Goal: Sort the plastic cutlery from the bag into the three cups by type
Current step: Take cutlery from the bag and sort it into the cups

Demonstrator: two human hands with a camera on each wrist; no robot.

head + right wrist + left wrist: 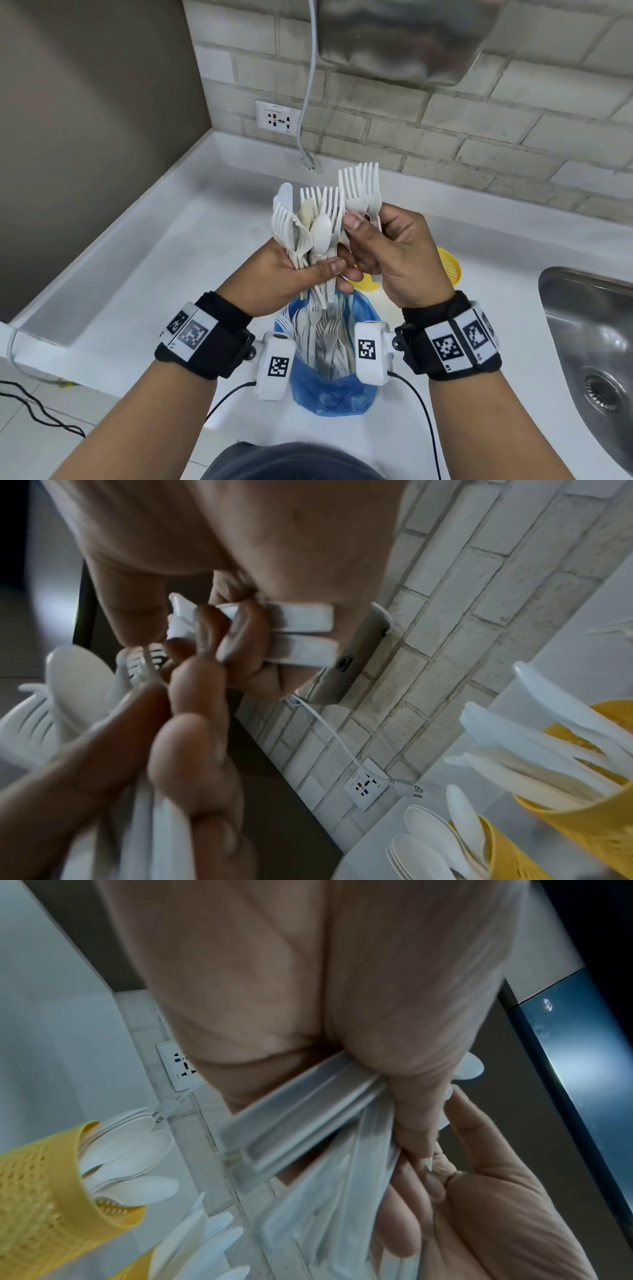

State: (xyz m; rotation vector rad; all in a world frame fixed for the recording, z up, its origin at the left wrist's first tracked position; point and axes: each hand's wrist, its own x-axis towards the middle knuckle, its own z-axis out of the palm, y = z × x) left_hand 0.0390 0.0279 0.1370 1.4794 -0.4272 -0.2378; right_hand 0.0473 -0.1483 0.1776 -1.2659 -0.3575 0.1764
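— Above the blue bag (334,394) on the white table (178,274), what does each grip hold?
— Left hand (291,274) clutches a mixed cutlery bundle (308,229); right hand (394,253) pinches forks (363,188).
— And the cups?
— Yellow perforated cups (578,815) just behind, holding spoons (435,840).

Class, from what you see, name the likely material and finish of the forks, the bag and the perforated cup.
Forks: probably white plastic, matte, thin moulded tines.
Bag: thin blue plastic film, glossy, wrinkled, translucent.
Cup: yellow plastic, seemingly rigid, moulded holes.
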